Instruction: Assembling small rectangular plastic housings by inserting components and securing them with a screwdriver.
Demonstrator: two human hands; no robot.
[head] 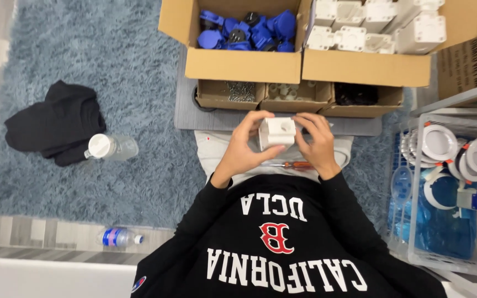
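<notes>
Both my hands hold a small white plastic box (277, 131) in front of my chest. My left hand (245, 144) wraps its left side with the fingers curled over the top. My right hand (317, 140) grips its right side. A screwdriver with a red handle (295, 164) lies on the light cloth (211, 152) under my hands.
Ahead stand a cardboard box of blue parts (249, 30), a box of white housings (379, 25), and three small trays with screws (240, 91), plugs and black pieces. A wire basket (451, 182) with white rings is at right. Two bottles and dark clothing (56, 122) lie on the blue rug.
</notes>
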